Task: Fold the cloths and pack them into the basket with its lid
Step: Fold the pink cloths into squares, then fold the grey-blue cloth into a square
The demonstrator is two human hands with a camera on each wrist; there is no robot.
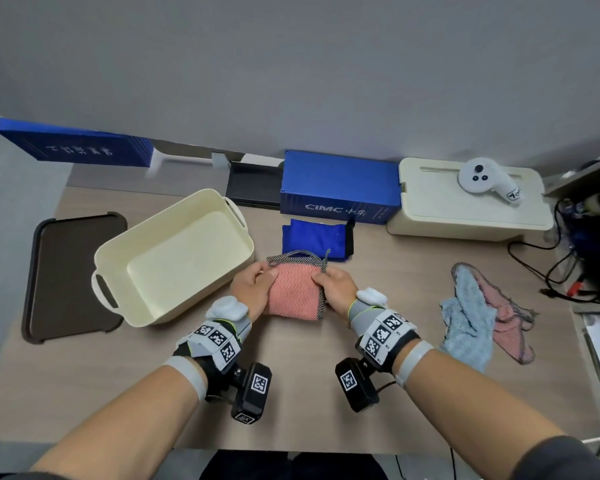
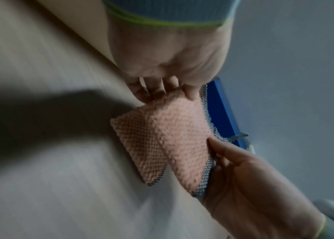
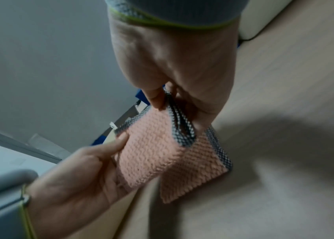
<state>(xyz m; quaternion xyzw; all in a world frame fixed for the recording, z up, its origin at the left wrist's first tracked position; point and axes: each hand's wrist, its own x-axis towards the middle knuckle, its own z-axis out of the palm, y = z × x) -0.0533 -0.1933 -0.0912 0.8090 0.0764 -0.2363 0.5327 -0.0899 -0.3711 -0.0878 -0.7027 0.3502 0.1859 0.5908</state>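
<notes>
A folded pink cloth [image 1: 293,294] with a dark mesh border is held up off the table between both hands. My left hand [image 1: 253,287] pinches its left edge, and my right hand [image 1: 335,285] pinches its right edge. In the left wrist view the pink cloth [image 2: 162,137] hangs doubled over, with the left hand [image 2: 166,90] gripping its top corner. In the right wrist view the right hand [image 3: 162,100] pinches the mesh border of the pink cloth [image 3: 152,153]. The cream basket [image 1: 174,258] stands empty just left of the hands. Its dark lid [image 1: 70,275] lies flat at the far left.
A folded blue cloth [image 1: 316,239] lies behind the pink one. A crumpled light blue and pink cloth pile [image 1: 482,313] sits at the right. A blue box [image 1: 336,187], a closed cream box [image 1: 465,199] bearing a white controller [image 1: 485,180], and cables [image 1: 568,271] line the back and right.
</notes>
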